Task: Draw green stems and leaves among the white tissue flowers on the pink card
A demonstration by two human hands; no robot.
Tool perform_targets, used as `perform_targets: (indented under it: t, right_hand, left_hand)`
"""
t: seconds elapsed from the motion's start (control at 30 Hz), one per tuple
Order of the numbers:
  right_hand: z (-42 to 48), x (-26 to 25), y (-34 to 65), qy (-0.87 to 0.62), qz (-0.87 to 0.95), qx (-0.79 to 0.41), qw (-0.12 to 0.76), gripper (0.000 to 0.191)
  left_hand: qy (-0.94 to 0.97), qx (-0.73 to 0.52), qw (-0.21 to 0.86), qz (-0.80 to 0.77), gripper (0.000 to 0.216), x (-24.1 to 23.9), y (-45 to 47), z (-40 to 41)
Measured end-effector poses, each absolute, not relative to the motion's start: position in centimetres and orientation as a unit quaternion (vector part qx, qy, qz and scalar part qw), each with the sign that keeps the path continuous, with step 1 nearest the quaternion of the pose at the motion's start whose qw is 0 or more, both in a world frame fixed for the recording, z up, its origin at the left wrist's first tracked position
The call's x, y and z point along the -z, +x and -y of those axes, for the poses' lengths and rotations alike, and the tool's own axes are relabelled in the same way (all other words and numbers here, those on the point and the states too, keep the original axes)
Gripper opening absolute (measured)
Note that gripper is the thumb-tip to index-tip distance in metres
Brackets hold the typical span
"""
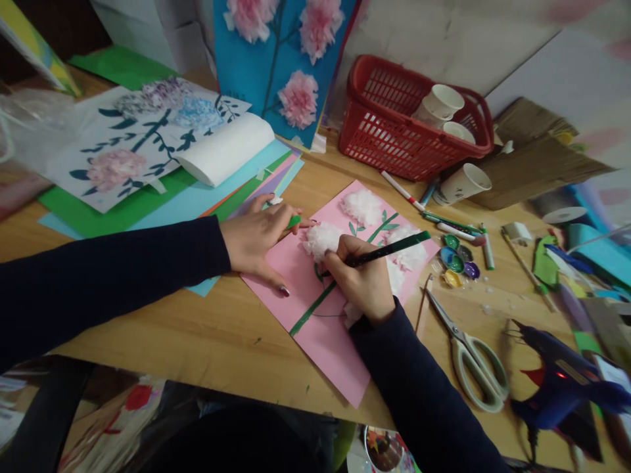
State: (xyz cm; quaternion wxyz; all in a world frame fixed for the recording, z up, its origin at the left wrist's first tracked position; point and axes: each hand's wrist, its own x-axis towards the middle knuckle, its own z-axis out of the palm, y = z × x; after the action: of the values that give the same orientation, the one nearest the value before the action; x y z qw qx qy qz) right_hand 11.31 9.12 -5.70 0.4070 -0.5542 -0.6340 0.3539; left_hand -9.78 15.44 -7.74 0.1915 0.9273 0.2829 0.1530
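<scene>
My right hand (362, 276) grips a black marker with a green end (397, 248), its tip down by the stem on a pink sheet (269, 276). White tissue-paper flowers (362, 207) and painted green stems and leaves (315, 309) are on the sheet. At the sheet's left edge my left hand (263, 240) rests with thumb stretched out. A small green piece like a marker cap (294, 222) is caught between its fingers, partly hidden. A white scrap (275, 201) shows beside that hand.
Right of the sheet lie paint pots (452, 259), scissors (468, 355), a blue glue gun (557, 374) and several markers (451, 223). Behind stands a red basket (384, 141) with paper cups. At left are flower artwork (106, 141) and coloured paper (172, 203).
</scene>
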Motion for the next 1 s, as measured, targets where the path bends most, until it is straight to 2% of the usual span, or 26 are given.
perform_targets:
  t: [0.33,0.63,1.0]
  right_hand:
    - [-9.33,5.86,11.32,-0.557,0.646,-0.314,0.418,0.03]
    - [-9.24,5.59,11.35,-0.559,0.643,-0.33,0.405,0.03]
    - [-9.29,5.52,11.24,-0.565,0.651,-0.3,0.409,0.034]
  left_hand:
    - [0.931,-0.147,0.176,-0.285,0.08,7.81,-9.83,-15.49]
    - [0.926,-0.155,0.19,-0.288,0.082,7.68,-9.75,-15.4]
    - [0.922,-0.151,0.189,-0.302,0.075,7.28,-9.6,-15.31]
